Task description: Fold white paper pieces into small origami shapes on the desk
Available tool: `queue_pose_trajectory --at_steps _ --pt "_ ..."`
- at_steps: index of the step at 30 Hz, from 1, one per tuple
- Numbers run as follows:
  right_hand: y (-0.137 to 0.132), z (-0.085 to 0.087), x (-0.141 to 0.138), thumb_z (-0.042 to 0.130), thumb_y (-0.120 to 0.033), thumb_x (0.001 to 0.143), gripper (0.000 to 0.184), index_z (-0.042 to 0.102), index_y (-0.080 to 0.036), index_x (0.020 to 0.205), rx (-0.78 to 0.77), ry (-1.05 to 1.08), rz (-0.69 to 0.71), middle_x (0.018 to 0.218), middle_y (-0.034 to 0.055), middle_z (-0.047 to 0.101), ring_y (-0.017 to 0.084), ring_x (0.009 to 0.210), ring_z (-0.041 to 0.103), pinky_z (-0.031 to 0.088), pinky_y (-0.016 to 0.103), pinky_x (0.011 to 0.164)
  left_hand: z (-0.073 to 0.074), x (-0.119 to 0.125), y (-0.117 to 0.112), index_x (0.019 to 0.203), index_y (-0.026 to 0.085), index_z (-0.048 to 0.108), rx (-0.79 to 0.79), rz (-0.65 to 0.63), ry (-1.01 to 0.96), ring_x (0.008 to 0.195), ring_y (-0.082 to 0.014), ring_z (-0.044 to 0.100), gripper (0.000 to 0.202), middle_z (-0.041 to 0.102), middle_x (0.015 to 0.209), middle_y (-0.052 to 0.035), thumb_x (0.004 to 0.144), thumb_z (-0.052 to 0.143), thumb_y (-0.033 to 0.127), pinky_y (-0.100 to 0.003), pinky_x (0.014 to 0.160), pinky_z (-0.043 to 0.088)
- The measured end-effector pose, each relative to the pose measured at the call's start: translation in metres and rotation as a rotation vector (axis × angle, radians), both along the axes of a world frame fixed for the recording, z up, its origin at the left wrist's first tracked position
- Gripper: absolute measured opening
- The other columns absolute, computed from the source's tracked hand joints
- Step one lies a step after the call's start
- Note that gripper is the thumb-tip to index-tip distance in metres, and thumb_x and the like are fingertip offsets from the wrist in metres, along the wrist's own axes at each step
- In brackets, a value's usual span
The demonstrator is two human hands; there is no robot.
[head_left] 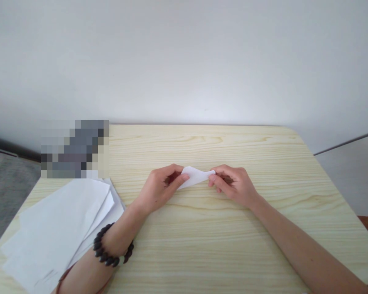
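Observation:
A small folded piece of white paper (195, 176) is held just above the light wooden table (221, 237), near its middle. My left hand (161, 188) pinches the paper's left end between thumb and fingers. My right hand (233, 183) pinches its right end, fingers curled. The two hands face each other with the paper stretched between them. A dark beaded bracelet (112, 249) circles my left wrist.
A loose stack of white paper sheets (61, 228) lies on the table's left side, reaching the front-left corner. A blurred-out patch (75, 149) sits at the table's back left. A plain white wall (184, 61) stands behind the table.

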State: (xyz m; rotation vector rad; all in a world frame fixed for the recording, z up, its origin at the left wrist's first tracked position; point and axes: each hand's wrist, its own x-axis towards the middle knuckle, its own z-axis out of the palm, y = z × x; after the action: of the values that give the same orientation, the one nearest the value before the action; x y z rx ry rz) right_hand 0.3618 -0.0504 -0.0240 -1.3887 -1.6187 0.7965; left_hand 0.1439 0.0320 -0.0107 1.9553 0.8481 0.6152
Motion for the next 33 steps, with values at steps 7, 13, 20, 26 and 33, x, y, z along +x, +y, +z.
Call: queue_pose_trajectory --at_steps 7,13,20,26,33 --pt "0.0007 0.0005 0.0026 0.055 -0.035 0.09 0.021 0.06 -0.018 0.079 -0.076 0.096 -0.003 0.063 0.001 0.068 0.008 0.044 0.056 0.042 0.017 0.042 -0.0025 -0.0007 0.0003 0.088 0.016 0.07 -0.027 -0.08 0.101 0.059 -0.0092 0.05 0.024 0.065 0.069 0.0014 0.084 0.06 0.037 -0.019 0.053 0.039" --pt "0.0021 0.0011 0.0022 0.053 -0.038 0.092 0.028 0.063 -0.017 0.076 -0.071 0.086 -0.032 0.061 0.0008 0.067 0.007 0.044 0.056 0.043 0.017 0.043 0.0012 0.0027 0.0 0.066 0.015 0.066 -0.147 0.075 0.063 0.039 -0.0052 0.039 0.03 0.049 0.042 0.0075 0.075 0.07 0.044 -0.017 0.04 0.03" --pt "0.0035 0.0009 0.0013 0.054 -0.038 0.091 0.026 0.064 -0.017 0.08 -0.075 0.143 -0.056 0.064 0.0011 0.069 0.008 0.044 0.056 0.045 0.017 0.043 -0.0002 0.0044 -0.0007 0.054 0.016 0.053 -0.163 0.107 0.076 0.037 -0.005 0.041 0.043 0.056 0.044 0.0057 0.071 0.071 0.051 -0.018 0.039 0.03" --pt "0.0052 0.0025 0.0025 0.051 -0.038 0.093 0.029 0.063 -0.017 0.077 -0.113 0.096 0.009 0.061 0.0012 0.067 0.008 0.046 0.057 0.045 0.017 0.045 -0.0032 -0.0005 0.004 0.051 0.016 0.049 0.232 0.102 0.143 0.044 -0.0052 0.033 0.047 0.04 0.045 0.0079 0.074 0.069 0.052 -0.019 0.045 0.027" --pt "0.0021 0.0013 0.0002 0.054 -0.035 0.091 0.022 0.066 -0.016 0.088 -0.053 0.012 0.055 0.061 0.001 0.067 0.008 0.046 0.055 0.043 0.017 0.044 -0.0021 0.0056 0.0004 0.096 0.017 0.064 0.441 -0.064 -0.045 0.082 -0.014 0.058 0.012 0.063 0.087 -0.0046 0.087 0.061 0.023 -0.025 0.073 0.048"
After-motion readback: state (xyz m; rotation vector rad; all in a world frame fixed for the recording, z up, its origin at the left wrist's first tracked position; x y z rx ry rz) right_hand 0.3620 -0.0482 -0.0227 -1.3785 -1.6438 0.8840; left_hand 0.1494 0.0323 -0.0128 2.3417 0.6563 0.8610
